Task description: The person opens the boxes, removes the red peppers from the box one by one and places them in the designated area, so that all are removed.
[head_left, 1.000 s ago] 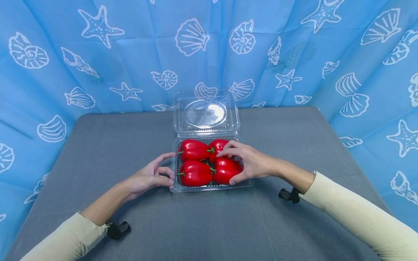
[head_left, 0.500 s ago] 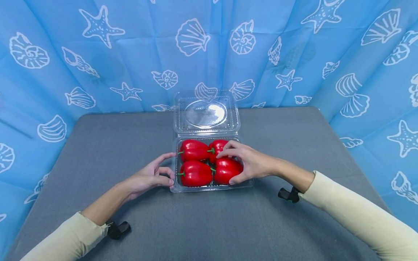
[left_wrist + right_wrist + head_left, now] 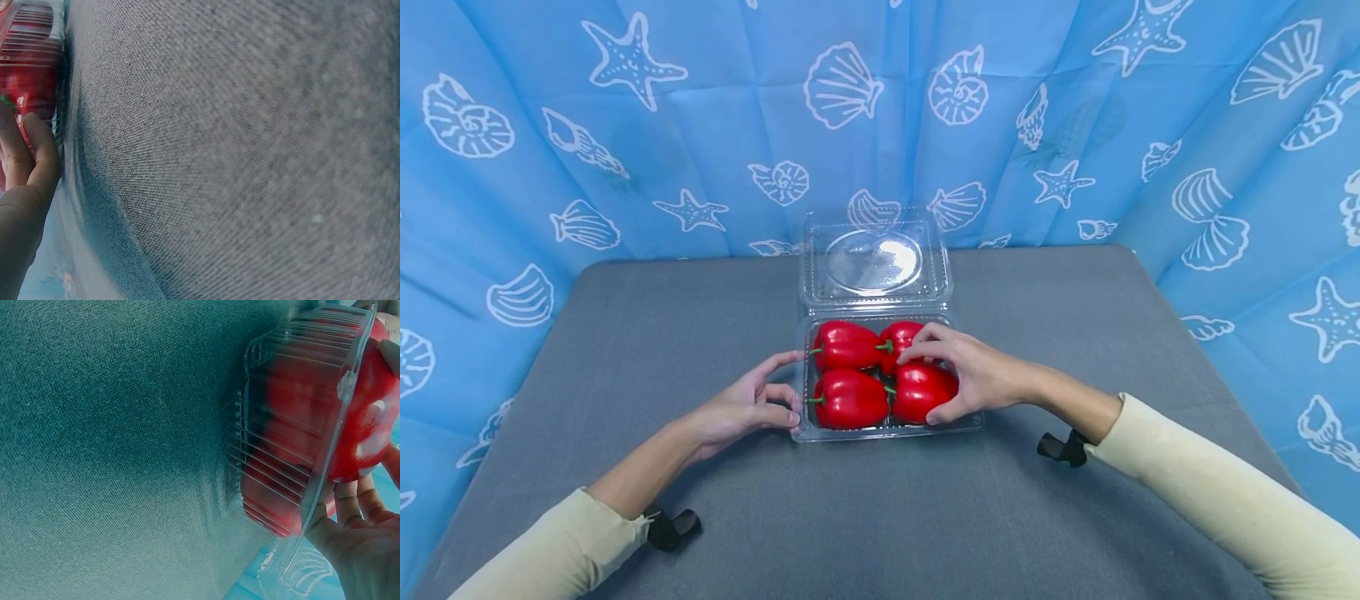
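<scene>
Several red bell peppers with green stems fill a clear plastic clamshell container (image 3: 880, 432) in the head view. My right hand (image 3: 973, 371) arches over the front right bell pepper (image 3: 921, 392), thumb at its near side and fingers at its far side. That pepper (image 3: 375, 400) rises above the rim in the right wrist view. My left hand (image 3: 745, 408) holds the container's left edge, thumb at the front corner and index finger further back. Behind my right fingers the back right pepper (image 3: 897, 337) is partly hidden. Two peppers sit on the left, the front one (image 3: 850, 400) fully visible.
The container's hinged lid (image 3: 874, 258) stands raised at the back, near the blue shell-print curtain (image 3: 700, 133). Grey cloth covers the table (image 3: 880, 517). Black straps (image 3: 672, 529) are on both wrists.
</scene>
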The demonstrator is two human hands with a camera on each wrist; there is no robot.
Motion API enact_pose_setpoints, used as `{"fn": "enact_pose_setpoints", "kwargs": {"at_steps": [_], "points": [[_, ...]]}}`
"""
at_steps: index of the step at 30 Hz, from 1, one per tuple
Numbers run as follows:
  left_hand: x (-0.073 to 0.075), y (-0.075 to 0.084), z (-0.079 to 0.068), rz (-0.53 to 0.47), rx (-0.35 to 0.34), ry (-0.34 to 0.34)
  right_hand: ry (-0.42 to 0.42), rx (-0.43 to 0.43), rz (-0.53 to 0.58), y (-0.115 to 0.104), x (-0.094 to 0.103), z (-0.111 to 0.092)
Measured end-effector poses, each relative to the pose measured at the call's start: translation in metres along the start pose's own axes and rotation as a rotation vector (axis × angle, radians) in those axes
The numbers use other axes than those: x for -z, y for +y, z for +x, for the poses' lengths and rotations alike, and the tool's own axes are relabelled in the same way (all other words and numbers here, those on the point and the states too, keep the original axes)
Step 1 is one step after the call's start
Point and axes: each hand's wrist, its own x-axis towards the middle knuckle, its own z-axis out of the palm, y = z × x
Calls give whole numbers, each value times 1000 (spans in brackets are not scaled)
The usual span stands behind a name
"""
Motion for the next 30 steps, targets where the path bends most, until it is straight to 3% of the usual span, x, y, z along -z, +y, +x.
{"fn": "enact_pose_setpoints", "kwargs": {"at_steps": [19,30], "points": [[1,-2,0,0,4,2,-31,3,50,0,3,-1],[1,-3,1,-2,-4,-1,4,5,18,1,0,-2]]}}
